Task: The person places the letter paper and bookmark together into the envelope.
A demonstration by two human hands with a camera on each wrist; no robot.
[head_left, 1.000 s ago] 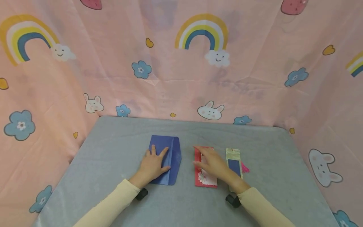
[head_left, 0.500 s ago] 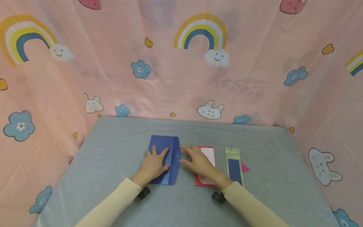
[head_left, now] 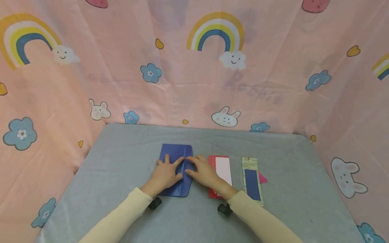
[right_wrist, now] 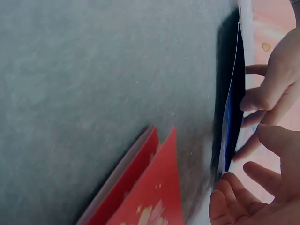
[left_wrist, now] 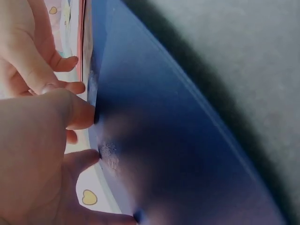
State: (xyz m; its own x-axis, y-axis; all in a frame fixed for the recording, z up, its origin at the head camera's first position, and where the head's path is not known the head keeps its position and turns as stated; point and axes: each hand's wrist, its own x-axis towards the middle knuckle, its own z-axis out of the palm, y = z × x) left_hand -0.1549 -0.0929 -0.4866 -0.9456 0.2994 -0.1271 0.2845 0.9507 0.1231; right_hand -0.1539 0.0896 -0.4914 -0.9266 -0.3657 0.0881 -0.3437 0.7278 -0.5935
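Note:
A dark blue envelope (head_left: 172, 150) lies on the cloth-covered table, its flap (head_left: 187, 185) on the right and slightly raised. My left hand (head_left: 164, 175) rests on the envelope's body with spread fingers. At the flap's edge is my right hand (head_left: 205, 172), its fingertips touching the flap. In the right wrist view, the fingers of my right hand (right_wrist: 262, 197) meet the edge of the envelope (right_wrist: 229, 112), and the thumb stands apart. The left wrist view shows the blue paper (left_wrist: 159, 103) close up, with the fingertips of my left hand (left_wrist: 37, 154) against it.
A red card (head_left: 223, 168) with a white panel lies partly under my right forearm; its folded leaves stand a little apart. Farther right lies a green and blue bookmark-like strip (head_left: 252, 182) with a pink tassel (head_left: 262, 178). A patterned pink curtain (head_left: 182, 94) hangs behind the table.
My right hand has moved left from over the red card to the envelope's flap, which has lifted slightly. The red card and the strip are more exposed. My left hand stays almost in place.

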